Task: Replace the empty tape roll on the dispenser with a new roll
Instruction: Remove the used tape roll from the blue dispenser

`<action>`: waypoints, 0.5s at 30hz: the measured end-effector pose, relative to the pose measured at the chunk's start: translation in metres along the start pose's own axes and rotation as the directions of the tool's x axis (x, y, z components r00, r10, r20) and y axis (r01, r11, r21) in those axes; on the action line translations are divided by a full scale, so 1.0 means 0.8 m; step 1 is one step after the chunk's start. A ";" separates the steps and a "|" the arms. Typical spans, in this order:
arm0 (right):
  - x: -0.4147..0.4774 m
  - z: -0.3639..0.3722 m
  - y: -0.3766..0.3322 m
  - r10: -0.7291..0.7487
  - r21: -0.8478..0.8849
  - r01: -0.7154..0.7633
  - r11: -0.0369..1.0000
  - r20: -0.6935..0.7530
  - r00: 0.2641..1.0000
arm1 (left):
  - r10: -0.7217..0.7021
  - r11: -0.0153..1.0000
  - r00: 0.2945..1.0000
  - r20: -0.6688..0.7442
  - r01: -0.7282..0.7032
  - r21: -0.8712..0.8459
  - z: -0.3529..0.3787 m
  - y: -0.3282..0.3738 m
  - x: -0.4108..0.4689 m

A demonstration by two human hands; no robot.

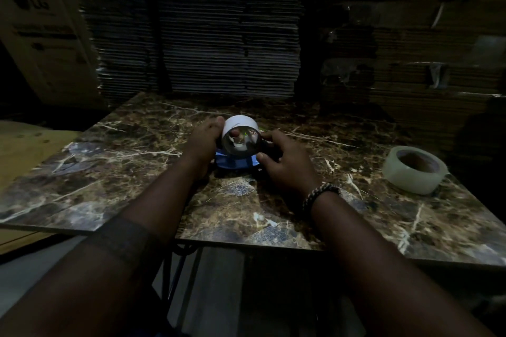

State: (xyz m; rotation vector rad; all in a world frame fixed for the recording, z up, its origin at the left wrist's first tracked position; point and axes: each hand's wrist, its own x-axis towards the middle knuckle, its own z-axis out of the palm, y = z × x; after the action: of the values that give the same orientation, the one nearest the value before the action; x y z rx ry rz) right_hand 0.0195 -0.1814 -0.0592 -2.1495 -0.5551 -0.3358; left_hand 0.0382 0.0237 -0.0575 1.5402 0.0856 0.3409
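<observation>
Nearest, two bare forearms reaching out over the near edge of a dark marbled table (273,216); a beaded bracelet (321,194) around the right wrist.

Further out, right hand (287,161) lying on the tabletop, fingers spread and loosely curled, thumb tip touching the blue dispenser (235,163); no firm grasp visible, though the fingertips beyond are too dark to judge.

Well off to the right of that hand, lying flat on the table: a new roll of clear tape (414,169), untouched.

Just left of the right hand, between both hands, the white empty roll (240,134) standing on edge above the blue dispenser, open end turned toward the camera. Whether seated on the dispenser or already lifted: cannot tell.

Left hand (204,139) closed around the empty roll's left side, fingers over its top.

Beyond both hands, stacked flattened cardboard (208,30); far left of the left hand, a printed carton (46,35).
</observation>
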 end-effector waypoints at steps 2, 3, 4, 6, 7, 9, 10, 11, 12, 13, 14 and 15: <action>0.002 -0.001 -0.004 -0.052 -0.089 0.051 0.995 -0.004 0.999 | 0.003 0.999 0.998 -0.059 0.000 0.045 -0.001 -0.002 0.002; 0.004 -0.002 -0.007 -0.074 -0.129 0.070 0.989 -0.025 0.997 | -0.016 0.999 0.998 -0.063 0.019 0.049 -0.003 -0.004 0.002; 0.008 -0.004 -0.008 -0.096 -0.152 0.087 0.985 -0.053 0.994 | -0.030 0.998 0.997 -0.065 0.033 0.051 -0.006 -0.004 0.001; 0.019 -0.005 -0.010 -0.148 -0.140 0.136 0.981 -0.080 0.986 | -0.057 0.997 0.997 -0.046 0.060 0.054 -0.013 -0.001 0.000; 0.026 -0.005 -0.011 -0.176 -0.119 0.167 0.979 -0.071 0.982 | -0.079 0.996 0.997 -0.012 0.079 0.032 -0.018 0.004 -0.003; 0.039 -0.005 -0.014 -0.221 -0.071 0.219 0.973 -0.024 0.975 | -0.122 0.992 0.987 0.105 0.124 -0.014 -0.028 0.010 -0.006; 0.045 -0.003 -0.017 -0.226 -0.049 0.226 0.973 0.005 0.974 | -0.134 0.990 0.977 0.168 0.138 -0.011 -0.033 0.009 -0.005; 0.050 -0.002 -0.020 -0.220 -0.027 0.221 0.975 0.031 0.975 | -0.136 0.991 0.965 0.226 0.137 0.011 -0.038 0.007 -0.004; 0.054 0.001 -0.021 -0.210 -0.005 0.210 0.978 0.051 0.976 | -0.128 0.992 0.954 0.272 0.119 0.051 -0.041 0.004 -0.003; 0.057 0.005 -0.022 -0.202 0.007 0.202 0.979 0.066 0.977 | -0.119 0.990 0.946 0.302 0.089 0.110 -0.043 0.000 -0.002; 0.059 0.008 -0.022 -0.202 0.014 0.201 0.979 0.073 0.977 | -0.112 0.984 0.943 0.315 0.061 0.169 -0.044 -0.003 -0.002; 0.060 0.011 -0.021 -0.200 0.021 0.199 0.980 0.069 0.977 | -0.103 0.974 0.944 0.312 0.032 0.222 -0.045 -0.006 -0.002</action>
State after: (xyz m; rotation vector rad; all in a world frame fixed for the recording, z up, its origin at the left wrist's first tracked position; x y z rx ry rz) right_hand 0.0530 -0.1529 -0.0323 -2.1029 -0.8154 -0.3651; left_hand 0.0282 0.0578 -0.0638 1.7842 -0.0843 0.0203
